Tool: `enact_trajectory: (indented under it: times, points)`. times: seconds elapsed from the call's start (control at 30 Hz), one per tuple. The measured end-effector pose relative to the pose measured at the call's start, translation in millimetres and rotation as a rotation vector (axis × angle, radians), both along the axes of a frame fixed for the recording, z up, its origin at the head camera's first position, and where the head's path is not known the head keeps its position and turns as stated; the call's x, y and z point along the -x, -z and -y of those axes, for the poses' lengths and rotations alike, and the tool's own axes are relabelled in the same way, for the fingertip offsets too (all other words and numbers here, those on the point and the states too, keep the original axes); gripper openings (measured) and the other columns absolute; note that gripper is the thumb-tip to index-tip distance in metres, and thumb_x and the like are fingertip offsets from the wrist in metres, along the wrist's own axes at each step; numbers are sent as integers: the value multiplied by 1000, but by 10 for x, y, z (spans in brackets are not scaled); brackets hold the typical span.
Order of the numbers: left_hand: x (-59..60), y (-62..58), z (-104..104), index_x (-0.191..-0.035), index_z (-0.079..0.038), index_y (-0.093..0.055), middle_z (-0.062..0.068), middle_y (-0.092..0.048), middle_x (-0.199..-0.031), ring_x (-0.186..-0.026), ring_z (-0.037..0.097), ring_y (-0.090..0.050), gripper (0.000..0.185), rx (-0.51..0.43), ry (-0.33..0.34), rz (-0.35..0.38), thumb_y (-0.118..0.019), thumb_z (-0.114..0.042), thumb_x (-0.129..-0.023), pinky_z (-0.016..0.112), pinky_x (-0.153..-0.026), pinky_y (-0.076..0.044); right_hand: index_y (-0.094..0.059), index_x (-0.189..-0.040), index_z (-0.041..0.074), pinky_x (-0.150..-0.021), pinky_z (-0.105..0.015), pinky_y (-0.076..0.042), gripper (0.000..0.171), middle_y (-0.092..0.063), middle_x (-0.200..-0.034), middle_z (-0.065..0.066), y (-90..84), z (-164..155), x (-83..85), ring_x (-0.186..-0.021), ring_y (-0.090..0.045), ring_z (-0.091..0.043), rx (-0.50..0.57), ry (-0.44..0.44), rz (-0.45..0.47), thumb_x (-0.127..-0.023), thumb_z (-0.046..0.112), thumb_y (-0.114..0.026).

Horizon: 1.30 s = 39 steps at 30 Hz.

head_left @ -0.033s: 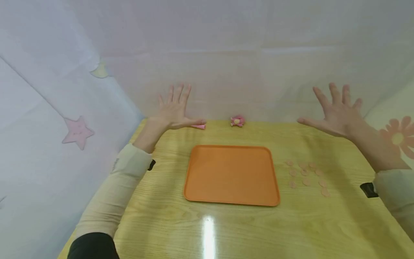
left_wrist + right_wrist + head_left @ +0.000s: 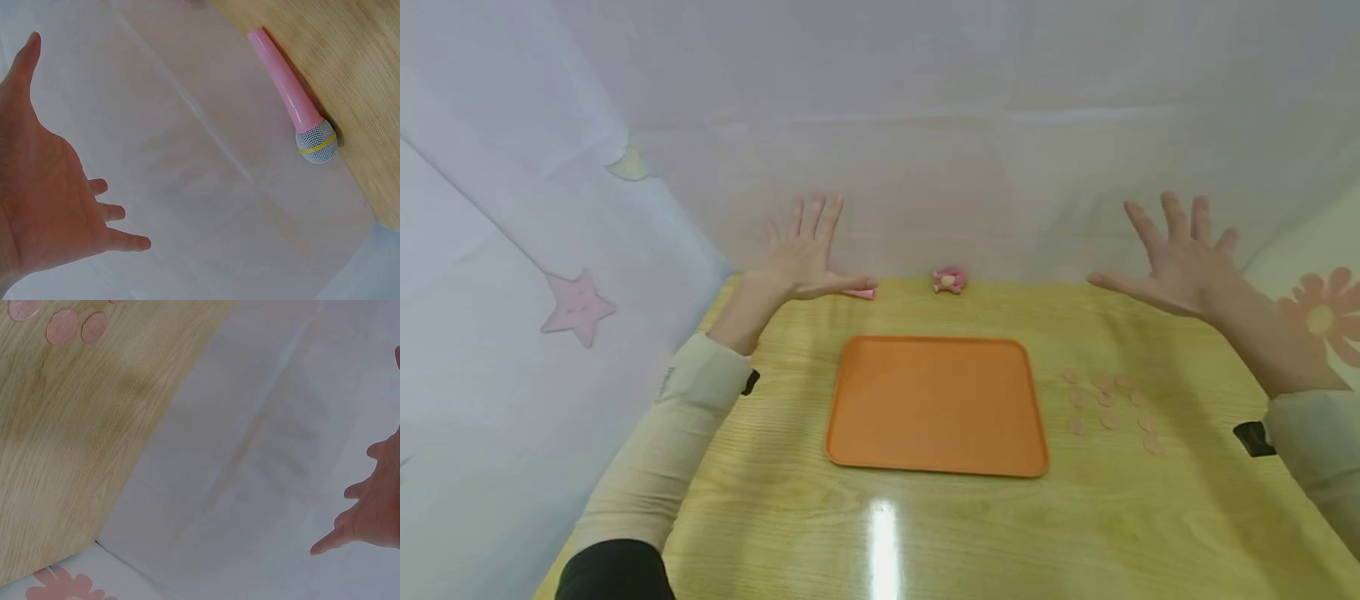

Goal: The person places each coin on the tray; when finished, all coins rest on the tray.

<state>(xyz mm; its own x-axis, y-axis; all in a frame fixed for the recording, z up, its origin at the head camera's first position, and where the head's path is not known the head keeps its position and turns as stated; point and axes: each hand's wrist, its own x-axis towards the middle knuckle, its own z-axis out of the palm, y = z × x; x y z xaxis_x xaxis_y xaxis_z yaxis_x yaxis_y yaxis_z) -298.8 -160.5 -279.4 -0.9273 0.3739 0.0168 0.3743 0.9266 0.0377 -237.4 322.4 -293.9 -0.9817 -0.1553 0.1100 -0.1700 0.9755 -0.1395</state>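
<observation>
Above wooden table (image 2: 925, 525), left hand (image 2: 801, 250) and right hand (image 2: 1180, 254) spread fingers wide, holding nothing.

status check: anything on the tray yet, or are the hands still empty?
Nothing looks done: the orange tray is bare. In hand: nothing. The left hand and right hand are both spread open above the far edge of the table. Left to handle: the pink toy microphone by the left thumb, the small pink figure beyond the tray, and the pink discs right of the tray.
</observation>
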Motion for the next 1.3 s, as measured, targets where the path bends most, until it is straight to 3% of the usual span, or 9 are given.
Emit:
enact_trajectory:
  times: [0.1, 0.2, 0.3, 0.4, 0.5, 0.6, 0.7, 0.83, 1.3]
  points:
    - [26, 0, -13, -152, -24, 24, 4, 21, -160, -143, 34, 23, 128, -44, 20, -16, -49, -89, -69, 72, -108, 8, 8, -157, 24, -87, -88, 4, 102, 20, -157, -25, -29, -27, 3, -134, 28, -51, -1, 2, -6, -86, 71, -49]
    - [19, 2, -2, -154, -23, 18, 5, 11, -163, -147, 32, 10, 126, -211, 49, -14, -56, -83, -71, 64, -114, -2, 6, -157, 23, -89, -87, 5, 98, 19, -158, -24, -62, -56, -10, -135, 27, -51, 12, -12, -29, -88, 68, -47]
    - [-148, 112, 73, -157, -19, 6, 5, -24, -159, -147, 26, -11, 120, -466, 73, 32, -66, -71, -76, 54, -117, -15, -2, -158, 20, -95, -84, 1, 91, 8, -159, -27, 0, -85, -113, -138, 16, -54, 79, -76, -81, -92, 59, -51]
    - [-538, 434, 213, -156, -12, -12, 9, -45, -146, -140, 27, -30, 109, -629, 67, 75, -73, -59, -79, 53, -111, -30, -25, -155, 9, -96, -76, -28, 78, -24, -150, -33, 257, -135, -369, -133, -24, -57, 128, -173, -100, -94, 44, -60]
    - [-1045, 925, 344, -155, -5, -15, 17, -35, -152, -139, 34, -31, 115, -594, 42, 149, -76, -61, -75, 57, -109, -33, -53, -133, 1, -74, -50, -54, 56, -58, -116, -23, 678, -274, -720, -95, -61, -34, 127, -281, -28, -90, 33, -70]
    - [-1483, 1350, 424, -156, -3, -3, 21, -13, -159, -144, 37, -19, 135, -481, 31, 242, -78, -69, -65, 57, -112, -28, -65, -110, 3, -57, -29, -52, 37, -63, -92, -5, 1094, -461, -1017, -71, -59, -8, 164, -374, 82, -84, 26, -77]
    - [-1720, 1602, 447, -155, 0, 2, 25, -8, -159, -145, 37, -15, 143, -463, 58, 262, -80, -70, -60, 55, -113, -25, -65, -104, 5, -53, -22, -49, 29, -61, -86, 4, 1387, -578, -1172, -65, -54, 0, 293, -418, 158, -82, 18, -79]
    - [-1825, 1708, 448, -155, 2, -5, 26, -15, -157, -143, 37, -22, 138, -490, 65, 225, -80, -68, -62, 56, -112, -27, -62, -103, 5, -54, -22, -51, 19, -61, -82, 8, 1588, -587, -1196, -64, -56, 0, 408, -420, 176, -88, 11, -73]
    - [-1764, 1730, 422, -154, 4, -5, 25, -13, -158, -146, 33, -16, 136, -407, 142, 209, -75, -72, -66, 51, -117, -17, -61, -82, 18, -48, -20, -40, 23, -49, -69, 18, 1630, -568, -1168, -60, -42, 4, 306, -336, 79, -77, 20, -83]
